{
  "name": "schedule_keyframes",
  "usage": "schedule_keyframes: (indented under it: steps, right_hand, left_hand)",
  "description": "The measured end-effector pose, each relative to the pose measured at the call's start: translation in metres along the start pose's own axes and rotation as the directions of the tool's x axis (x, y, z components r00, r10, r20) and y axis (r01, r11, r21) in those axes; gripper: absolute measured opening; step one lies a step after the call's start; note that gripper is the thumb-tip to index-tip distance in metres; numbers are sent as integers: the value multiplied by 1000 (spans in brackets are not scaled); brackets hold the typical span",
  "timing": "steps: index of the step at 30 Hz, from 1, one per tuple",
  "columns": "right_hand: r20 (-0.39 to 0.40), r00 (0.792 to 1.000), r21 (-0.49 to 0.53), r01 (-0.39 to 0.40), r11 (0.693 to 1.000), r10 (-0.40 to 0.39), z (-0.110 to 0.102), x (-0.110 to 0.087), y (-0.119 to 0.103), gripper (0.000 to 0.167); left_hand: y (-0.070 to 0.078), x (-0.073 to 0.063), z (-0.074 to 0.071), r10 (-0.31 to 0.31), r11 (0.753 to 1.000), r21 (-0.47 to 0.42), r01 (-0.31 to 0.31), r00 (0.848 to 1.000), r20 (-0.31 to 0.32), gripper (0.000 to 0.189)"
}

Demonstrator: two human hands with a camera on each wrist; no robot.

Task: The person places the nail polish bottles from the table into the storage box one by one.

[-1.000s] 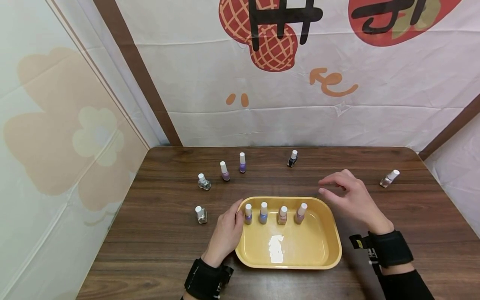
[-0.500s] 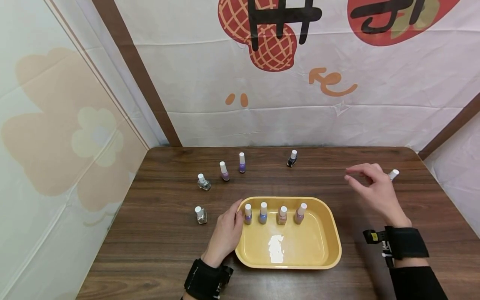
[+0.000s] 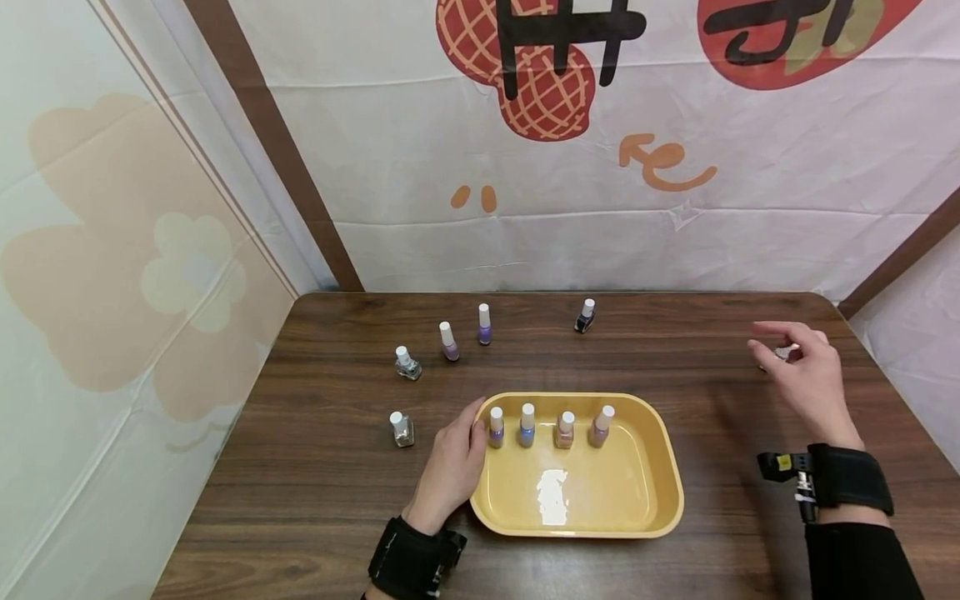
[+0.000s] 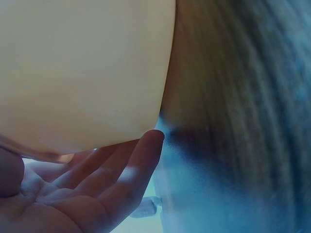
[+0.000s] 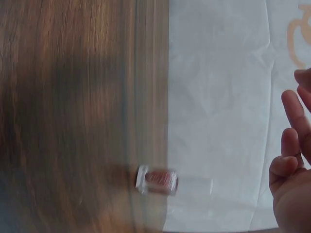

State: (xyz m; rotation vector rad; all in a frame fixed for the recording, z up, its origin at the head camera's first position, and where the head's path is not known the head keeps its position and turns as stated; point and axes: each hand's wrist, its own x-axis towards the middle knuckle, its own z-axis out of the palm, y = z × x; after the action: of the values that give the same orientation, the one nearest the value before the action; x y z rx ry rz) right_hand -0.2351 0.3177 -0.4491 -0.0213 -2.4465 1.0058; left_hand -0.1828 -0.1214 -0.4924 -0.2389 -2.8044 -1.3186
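My left hand [image 3: 447,473] holds the left end of a yellow tray [image 3: 618,500], thumb at the rim and fingers along the outer wall [image 4: 87,87]. Four would overcount nothing: several white-capped nail polish bottles stand in a row inside, among them a blue one [image 3: 527,427] and a pinkish one [image 3: 566,432]. At the table's right, my right hand [image 3: 812,383] hovers with thumb and fingers apart over another nail polish bottle [image 5: 160,181]. From the head view the hand partly covers that bottle; in the right wrist view the fingers are apart from it.
Beyond the tray stand a dark nail polish bottle [image 3: 584,319], a violet one [image 3: 484,326] and a mauve one [image 3: 449,342]. Left of the tray are two clear-looking bottles, one farther [image 3: 408,365], one nearer [image 3: 402,431]. A printed cloth [image 3: 390,167] hangs behind the table.
My right hand has moved right, from beside the tray's far right corner to over the bottle at the table's right. The left hand and the tray have stayed put.
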Motion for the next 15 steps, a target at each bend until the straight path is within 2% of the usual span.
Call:
schedule_keyframes:
  steps: [6,15]
  right_hand:
    - [-63,991,-12,-119,993,118,-7,1,17,35]
    - [-105,955,5,-278,960,277,-13,3,37,40]
  left_hand:
    - [0,0,0,-3,1000,7,3,1000,4,40]
    - [1,0,0,-1,1000,6,1,1000,-6,39]
